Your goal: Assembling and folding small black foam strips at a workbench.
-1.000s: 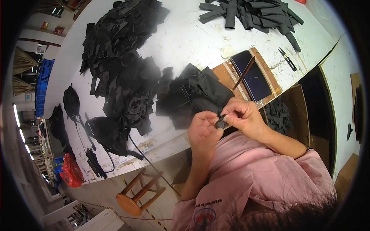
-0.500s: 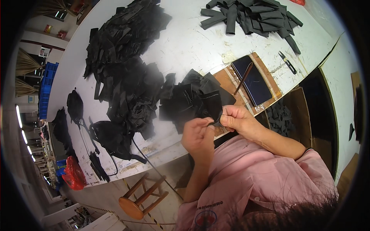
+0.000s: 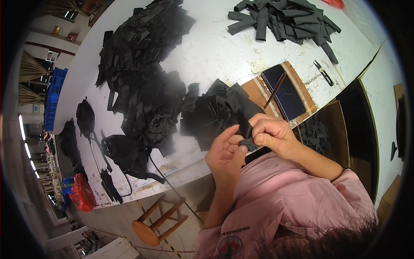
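A small dark fabric piece (image 3: 247, 144) is stretched between my two hands, above the table's front edge. My left hand (image 3: 224, 156) pinches its near end between thumb and fingers, with the forefinger raised away. My right hand (image 3: 277, 136) is closed on the other end, thumb on top and fingers curled; part of the cloth is hidden in its grip. Just beyond both hands lies a loose stack of flat black fabric pieces (image 3: 209, 113). A bigger heap of black fabric pieces (image 3: 144, 41) spreads behind it to the left.
A phone (image 3: 290, 101) with a brown pen (image 3: 274, 91) across it rests on taped cardboard (image 3: 300, 84). Thread snips (image 3: 324, 74) lie to the right. Folded dark strips (image 3: 286, 21) are at the back. A cardboard box (image 3: 335, 123) holds fabric; a wooden stool (image 3: 146, 233) stands lower left.
My left hand has opened out somewhat, its forefinger lifting. The fabric piece has turned and shows more of its surface between the hands. The right hand has shifted slightly right and down.
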The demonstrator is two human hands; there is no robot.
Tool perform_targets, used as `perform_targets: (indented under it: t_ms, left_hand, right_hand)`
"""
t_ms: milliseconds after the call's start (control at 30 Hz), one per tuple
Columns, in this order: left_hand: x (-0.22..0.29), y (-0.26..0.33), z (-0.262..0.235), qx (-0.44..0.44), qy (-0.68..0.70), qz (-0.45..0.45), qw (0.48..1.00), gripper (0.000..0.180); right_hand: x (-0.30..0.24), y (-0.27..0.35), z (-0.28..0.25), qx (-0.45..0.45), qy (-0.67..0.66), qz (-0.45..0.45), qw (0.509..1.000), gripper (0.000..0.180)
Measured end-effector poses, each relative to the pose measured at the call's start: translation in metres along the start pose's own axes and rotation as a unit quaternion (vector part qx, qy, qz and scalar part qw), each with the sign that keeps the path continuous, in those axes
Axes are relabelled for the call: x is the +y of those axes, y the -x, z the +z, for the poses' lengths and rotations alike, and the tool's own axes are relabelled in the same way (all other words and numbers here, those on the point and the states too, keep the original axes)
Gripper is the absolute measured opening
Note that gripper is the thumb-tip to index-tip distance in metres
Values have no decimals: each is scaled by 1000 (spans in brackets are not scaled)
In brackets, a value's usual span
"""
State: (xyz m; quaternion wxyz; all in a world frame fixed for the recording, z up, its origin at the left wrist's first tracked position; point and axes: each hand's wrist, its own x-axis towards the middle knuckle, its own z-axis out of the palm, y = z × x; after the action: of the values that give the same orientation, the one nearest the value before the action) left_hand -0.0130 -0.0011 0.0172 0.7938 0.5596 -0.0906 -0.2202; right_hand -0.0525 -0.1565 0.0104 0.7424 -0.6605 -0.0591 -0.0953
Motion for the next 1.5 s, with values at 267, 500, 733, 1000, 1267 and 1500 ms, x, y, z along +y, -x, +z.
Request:
perform_targets:
  t_ms: [267, 500, 733, 1000, 1267, 1500]
  left_hand:
    - [-3, 2, 21, 78, -161, 158, 971, 20]
    - [3, -1, 17, 30, 56, -24, 998, 20]
    - [11, -3, 10, -221, 304, -140, 916, 44]
    - [21, 5, 31, -79, -95, -35, 992, 41]
    - [8, -3, 42, -32, -148, 116, 982, 17]
    - [1, -1, 42, 1, -42, 20, 999, 13]
  right_hand:
    - [-13, 1, 3, 32, 152, -44, 987, 14]
    - [-13, 10, 2, 93, 135, 10, 986, 11]
    - [-14, 17, -4, 1, -12, -29, 1000, 17]
    - [-18, 13, -12, 112, 107, -81, 985, 11]
    - [-25, 11, -15, 104, 260, -185, 942, 6]
    - [-25, 14, -12, 171, 225, -137, 949, 6]
